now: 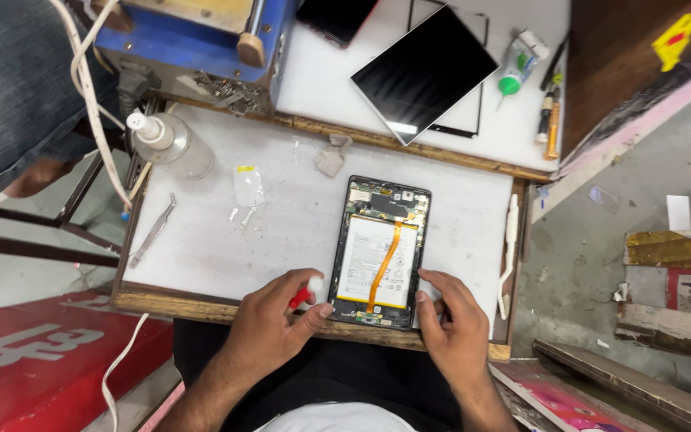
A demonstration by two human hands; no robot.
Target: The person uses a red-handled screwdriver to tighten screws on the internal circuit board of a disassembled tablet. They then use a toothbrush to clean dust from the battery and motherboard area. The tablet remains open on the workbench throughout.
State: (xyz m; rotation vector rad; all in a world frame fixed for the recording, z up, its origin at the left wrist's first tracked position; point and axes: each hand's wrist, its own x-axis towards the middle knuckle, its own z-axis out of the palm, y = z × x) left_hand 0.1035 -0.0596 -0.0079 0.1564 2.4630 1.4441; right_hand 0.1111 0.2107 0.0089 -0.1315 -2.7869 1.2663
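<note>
My hands brace an opened tablet on the white surface [281, 232].

The tablet [381, 251] lies back-off near the front edge, its battery [365, 264] and orange ribbon [385, 260] exposed. My left hand [269, 324] is closed on a red-and-white tool [304, 294] beside the tablet's lower left corner; my right hand [453, 320] rests open, fingers touching its lower right edge. Tweezers [152, 234] lie well to the left.

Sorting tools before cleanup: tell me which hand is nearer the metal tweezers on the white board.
Left. The left hand rests at the board's near edge, right of and below the tweezers. The right hand sits beyond the opened tablet, much farther away.
</note>
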